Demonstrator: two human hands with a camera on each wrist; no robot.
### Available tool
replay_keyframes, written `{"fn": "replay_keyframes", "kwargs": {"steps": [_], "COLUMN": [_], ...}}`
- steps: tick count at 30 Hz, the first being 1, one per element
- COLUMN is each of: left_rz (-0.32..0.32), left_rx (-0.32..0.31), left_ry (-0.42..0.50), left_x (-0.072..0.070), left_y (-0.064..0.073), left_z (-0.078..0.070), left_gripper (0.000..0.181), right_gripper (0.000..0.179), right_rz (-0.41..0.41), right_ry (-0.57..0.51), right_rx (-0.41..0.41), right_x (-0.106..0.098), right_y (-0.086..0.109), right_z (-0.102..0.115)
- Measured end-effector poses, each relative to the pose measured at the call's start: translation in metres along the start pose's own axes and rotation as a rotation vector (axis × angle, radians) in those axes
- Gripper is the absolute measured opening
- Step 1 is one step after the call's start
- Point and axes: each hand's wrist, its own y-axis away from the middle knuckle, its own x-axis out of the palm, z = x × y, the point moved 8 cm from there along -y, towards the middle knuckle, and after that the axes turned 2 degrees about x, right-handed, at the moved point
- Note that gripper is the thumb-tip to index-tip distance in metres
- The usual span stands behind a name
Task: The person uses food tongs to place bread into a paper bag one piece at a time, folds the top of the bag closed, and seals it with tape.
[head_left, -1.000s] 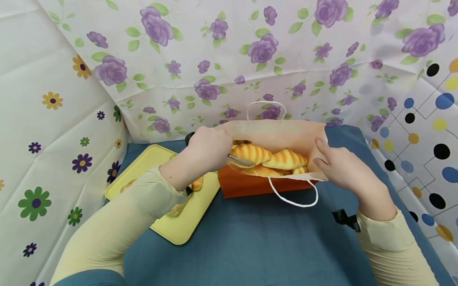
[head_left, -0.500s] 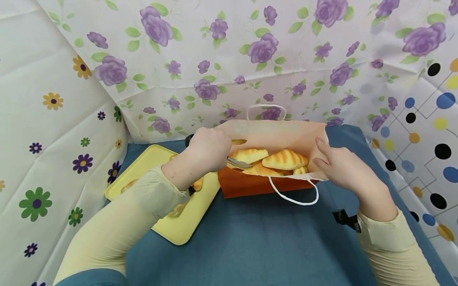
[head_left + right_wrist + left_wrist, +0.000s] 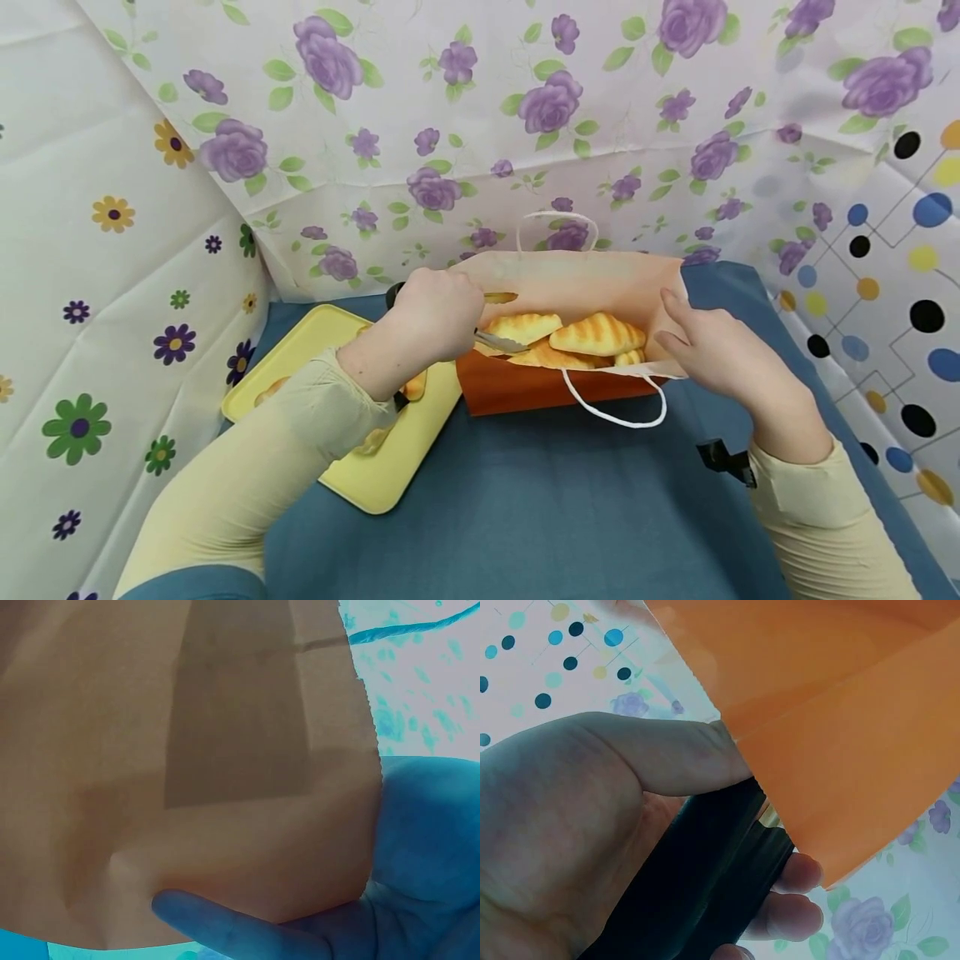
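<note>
My left hand (image 3: 438, 315) grips the black handles of metal tongs (image 3: 501, 341) at the left side of an orange paper bag (image 3: 525, 388). The tongs' two ends are spread apart inside the bag's mouth, with a striped bread roll (image 3: 525, 327) between and just below them. Another striped roll (image 3: 597, 335) and several more bread pieces lie in the bag. My right hand (image 3: 716, 348) holds the bag's right edge, the paper between its fingers. The left wrist view shows the tong handles (image 3: 697, 862) in the palm, their metal ends hidden behind the paper.
Left of the bag, a yellow tray (image 3: 382, 475) carries some bread pieces, partly hidden by my left arm. A white rope handle (image 3: 630, 425) hangs over the bag's front; another handle (image 3: 558, 214) stands up behind. Patterned cloth walls surround the blue tabletop (image 3: 540, 500).
The tongs have spread, and the striped roll that was between their ends has dropped lower onto the other bread in the bag. The right hand has stayed in place.
</note>
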Motion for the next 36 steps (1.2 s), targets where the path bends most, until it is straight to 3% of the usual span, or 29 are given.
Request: {"fn": "replay_keyframes", "kwargs": {"steps": [8,12,19,23,29,36], "left_rz": [-0.003,0.005,-0.066,-0.105,-0.131,-0.196], "left_rx": [-0.005,-0.037,-0.149,-0.167,-0.176,-0.234], "left_ry": [0.015,0.071,0.253,0.269,0.315,0.496], "left_x": [0.002,0.006,0.017,0.019,0.019,0.026], "left_y": [0.0,0.003,0.016,0.019,0.024,0.038], "left_z": [0.003,0.009,0.022,0.025,0.028,0.033], "left_gripper": [0.018,0.016,0.045,0.061,0.069,0.083], "right_gripper": [0.076,0.076,0.075,0.075,0.076,0.076], "right_rz": [-0.003,-0.002,-0.004,-0.004,-0.005,-0.012], "right_ry": [0.0,-0.006,0.001,0.005,-0.004,-0.016], "right_rx": [-0.005,-0.004,-0.021,-0.018,-0.014,-0.016], "right_x": [0.001,0.001,0.002,0.001,0.002,0.001], "right_y": [-0.001,-0.001,-0.002,-0.003,-0.002,0.001], "right_z": [-0.001,-0.001,0.002,0.002,0.001,-0.002]}}
